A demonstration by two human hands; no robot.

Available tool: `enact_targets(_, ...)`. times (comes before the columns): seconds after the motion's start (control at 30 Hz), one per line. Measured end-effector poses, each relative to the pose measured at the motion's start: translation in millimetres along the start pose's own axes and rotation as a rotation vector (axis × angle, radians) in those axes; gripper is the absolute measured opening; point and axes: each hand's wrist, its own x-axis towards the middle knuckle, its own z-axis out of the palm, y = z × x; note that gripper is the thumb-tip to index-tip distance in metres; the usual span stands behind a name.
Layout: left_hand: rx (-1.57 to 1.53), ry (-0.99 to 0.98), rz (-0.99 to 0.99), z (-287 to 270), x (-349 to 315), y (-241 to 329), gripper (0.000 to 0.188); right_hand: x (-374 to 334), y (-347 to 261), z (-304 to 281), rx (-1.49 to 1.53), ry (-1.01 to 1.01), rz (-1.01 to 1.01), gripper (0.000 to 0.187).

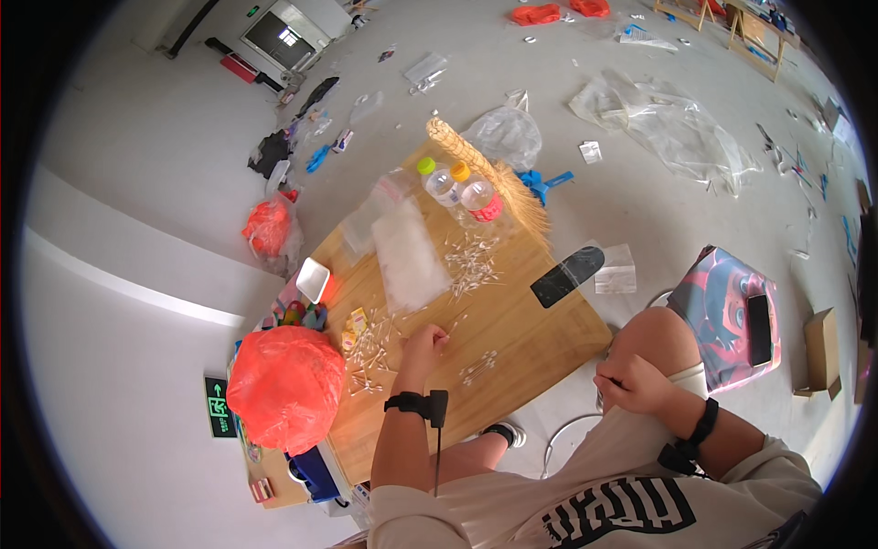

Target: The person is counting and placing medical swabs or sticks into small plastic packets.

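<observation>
My left hand (423,348) rests on the wooden table (535,343), its fingers pinched together. A cotton swab (457,323) shows at its fingertips. Left of it lies a loose scatter of cotton swabs (370,355) beside small yellow boxes (355,322). A small group of swabs (478,367) lies to its right, and a larger pile (476,263) farther back. My right hand (633,382) is off the table by my bent knee, fingers curled in, with nothing seen in them.
A red plastic bag (288,389) bulges at the table's left. A clear bag (412,256), two bottles (480,199), a straw broom (521,192) and a dark flat piece (567,276) lie farther back. A phone (759,329) lies on a patterned stool (718,311) at right.
</observation>
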Motion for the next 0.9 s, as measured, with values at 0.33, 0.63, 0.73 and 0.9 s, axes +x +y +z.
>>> enact_targets(0.33,-0.473,-0.046,-0.058,5.5,-26.6,37.1,0.01,-1.2,-3.4,-2.9,0.006,-0.001,0.018,0.023)
enact_targets(0.63,0.095,-0.031,0.083,-24.0,-48.4,17.3,0.017,-3.2,1.9,-1.4,-0.027,0.019,0.01,0.023)
enact_targets(0.73,0.117,-0.026,0.084,-25.2,-53.7,12.3,0.016,-2.2,0.3,0.4,-0.013,0.011,0.014,0.023)
enact_targets(0.9,0.223,0.003,0.117,-22.1,-55.8,9.4,0.011,-1.6,-3.2,-0.6,-0.006,-0.002,0.007,0.024)
